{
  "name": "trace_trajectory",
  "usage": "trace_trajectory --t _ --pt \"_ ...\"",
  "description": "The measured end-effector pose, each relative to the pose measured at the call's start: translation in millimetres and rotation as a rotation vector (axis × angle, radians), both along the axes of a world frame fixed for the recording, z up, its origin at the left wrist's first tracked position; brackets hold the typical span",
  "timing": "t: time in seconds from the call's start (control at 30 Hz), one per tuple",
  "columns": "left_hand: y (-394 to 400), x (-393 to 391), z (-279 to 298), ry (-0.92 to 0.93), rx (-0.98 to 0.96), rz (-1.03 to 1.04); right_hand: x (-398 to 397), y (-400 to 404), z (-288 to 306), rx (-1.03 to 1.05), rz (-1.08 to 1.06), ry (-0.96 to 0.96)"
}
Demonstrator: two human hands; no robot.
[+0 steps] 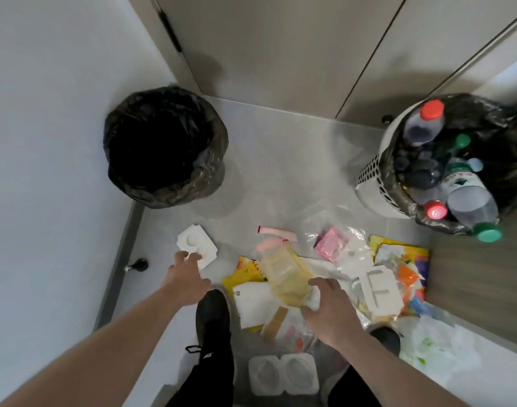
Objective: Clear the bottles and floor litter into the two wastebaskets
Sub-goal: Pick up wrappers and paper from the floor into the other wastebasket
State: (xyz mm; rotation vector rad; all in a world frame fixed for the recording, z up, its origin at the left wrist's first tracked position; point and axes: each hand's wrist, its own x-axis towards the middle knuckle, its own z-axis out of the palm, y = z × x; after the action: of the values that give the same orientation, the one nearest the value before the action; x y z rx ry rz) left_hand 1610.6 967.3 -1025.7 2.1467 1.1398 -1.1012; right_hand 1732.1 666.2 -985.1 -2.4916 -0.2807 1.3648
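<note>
The left hand (187,274) reaches, fingers spread and holding nothing, onto the edge of a white moulded pulp tray (196,242) lying just in front of the black-lined wastebasket (163,148). The right hand (327,306) grips a clear yellowish plastic packet (283,274) over the litter pile (354,259), well right of that basket. Best to pinch the stiff tray's rim, then lift; the crinkly films need a fuller grasp. Smooth bottles (457,183) already fill the perforated white wastebasket (374,168), far right of it.

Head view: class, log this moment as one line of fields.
left hand: touching white moulded tray | right hand: on yellow plastic box | left wastebasket: looks empty | right wastebasket: holds bottles
</note>
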Motion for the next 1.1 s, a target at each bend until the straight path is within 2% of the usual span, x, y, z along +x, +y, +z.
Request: trace_trajectory --t 0.2,0.37,0.43,0.53,0.63,0.7,0.8,0.9,1.1 --pt "7.5 0.3 -121.6 -0.041 0.022 0.428 6.6 17.6 -111.7 -0.070 -0.049 -0.069" --pt "3.9 2.7 -169.7 -0.128 0.056 0.617 13.2 46.3 -173.5 -0.080 -0.058 -0.124" --pt "-7.0 7.8 -171.4 -0.194 0.101 0.512 11.1 54.2 -187.0 -0.120 -0.036 -0.150" --pt "-31.4 16.3 -165.2 -0.264 0.140 0.172 9.3 60.1 -195.5 -0.170 -0.017 -0.178" --pt "-51.6 26.9 -161.1 -0.206 0.186 -0.102 9.6 51.7 -193.6 -0.137 -0.037 -0.105" --pt "-58.5 37.2 -155.5 -0.146 0.183 -0.157 11.2 37.4 -197.8 -0.095 -0.008 -0.042" --pt "-61.6 56.8 -140.8 -0.183 0.110 -0.197 23.7 15.7 -209.8 -0.079 0.077 0.036" --pt "-57.3 75.6 -110.4 -0.226 0.074 -0.352 45.8 18.3 -164.4 -0.111 0.153 0.067" --pt "-55.3 83.5 -7.1 -0.222 0.080 -0.686 66.9 15.0 -83.4 -0.108 0.066 0.043"
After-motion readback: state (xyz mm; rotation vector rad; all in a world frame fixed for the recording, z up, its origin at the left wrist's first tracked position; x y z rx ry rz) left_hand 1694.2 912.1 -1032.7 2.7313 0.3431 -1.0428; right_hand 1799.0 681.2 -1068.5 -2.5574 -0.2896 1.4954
